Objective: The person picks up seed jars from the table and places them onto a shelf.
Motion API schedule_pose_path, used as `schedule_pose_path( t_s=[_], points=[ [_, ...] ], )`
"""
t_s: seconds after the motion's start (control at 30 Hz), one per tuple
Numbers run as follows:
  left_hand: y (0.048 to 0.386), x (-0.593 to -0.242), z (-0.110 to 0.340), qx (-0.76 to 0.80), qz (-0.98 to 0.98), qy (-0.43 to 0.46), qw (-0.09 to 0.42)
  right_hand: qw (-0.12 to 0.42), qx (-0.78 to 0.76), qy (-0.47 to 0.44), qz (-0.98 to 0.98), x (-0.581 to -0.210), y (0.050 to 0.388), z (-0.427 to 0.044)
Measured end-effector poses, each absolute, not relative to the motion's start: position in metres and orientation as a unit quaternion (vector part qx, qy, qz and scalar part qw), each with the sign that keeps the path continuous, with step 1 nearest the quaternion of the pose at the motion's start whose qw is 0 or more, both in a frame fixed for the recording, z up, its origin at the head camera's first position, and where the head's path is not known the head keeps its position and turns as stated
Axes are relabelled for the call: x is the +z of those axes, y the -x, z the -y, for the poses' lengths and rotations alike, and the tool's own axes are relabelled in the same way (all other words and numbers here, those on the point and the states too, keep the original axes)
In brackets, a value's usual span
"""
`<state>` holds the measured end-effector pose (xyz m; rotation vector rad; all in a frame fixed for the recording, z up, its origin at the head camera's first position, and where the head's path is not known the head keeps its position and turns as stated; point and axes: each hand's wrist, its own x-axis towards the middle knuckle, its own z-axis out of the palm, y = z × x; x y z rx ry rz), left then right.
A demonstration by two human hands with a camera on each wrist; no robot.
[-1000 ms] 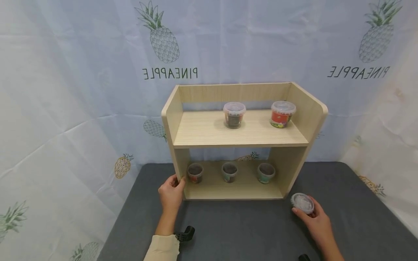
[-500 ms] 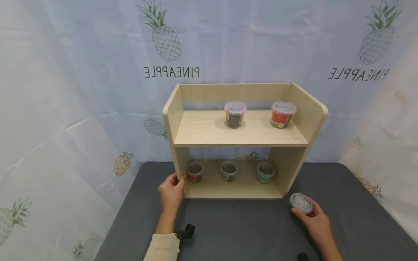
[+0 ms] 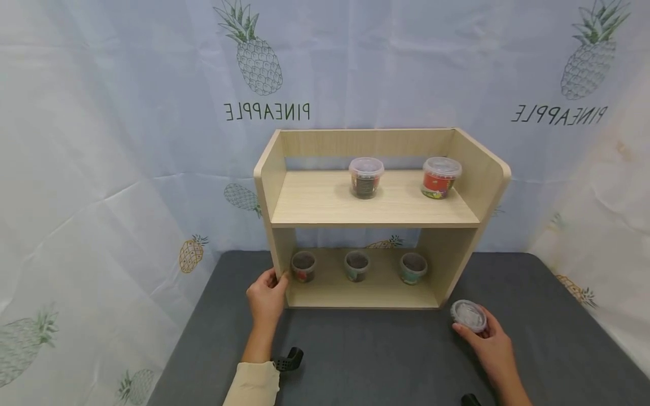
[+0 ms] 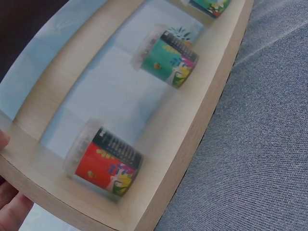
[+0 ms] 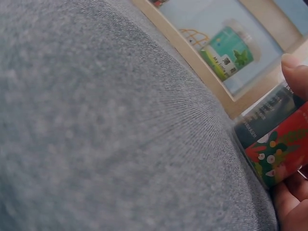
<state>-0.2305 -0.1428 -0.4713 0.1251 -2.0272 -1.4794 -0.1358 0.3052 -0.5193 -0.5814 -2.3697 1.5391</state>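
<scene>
A two-tier wooden shelf (image 3: 376, 220) stands on the grey table. My left hand (image 3: 266, 298) grips the front edge of its left side panel, thumb on the inner side and fingers outside. In the right wrist view my right hand (image 5: 294, 195) holds a lidded plastic cup (image 5: 276, 144) with a red and black label, between thumb and fingers. From the head view, that cup (image 3: 469, 316) rests by the shelf's lower right corner, its clear lid facing up. Nearest my left hand, inside the lower tier, is a red-labelled cup (image 4: 108, 161).
Two lidded cups, one in the middle (image 3: 365, 177) and one at the right (image 3: 440, 177), stand on the upper tier. Below, a middle cup (image 3: 357, 266) and a green-labelled cup (image 3: 413, 268) share the lower tier. A pineapple-print curtain (image 3: 127, 141) hangs behind the table (image 3: 370, 361).
</scene>
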Motion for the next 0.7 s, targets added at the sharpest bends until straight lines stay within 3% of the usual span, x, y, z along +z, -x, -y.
schedule_pose_path(
  t_s=[0.7],
  points=[
    [0.2305,-0.4737,0.1433,-0.544,0.779,-0.049,0.308,0.130,0.535,0.210,0.808,-0.5228,0.1350,-0.3034]
  ],
)
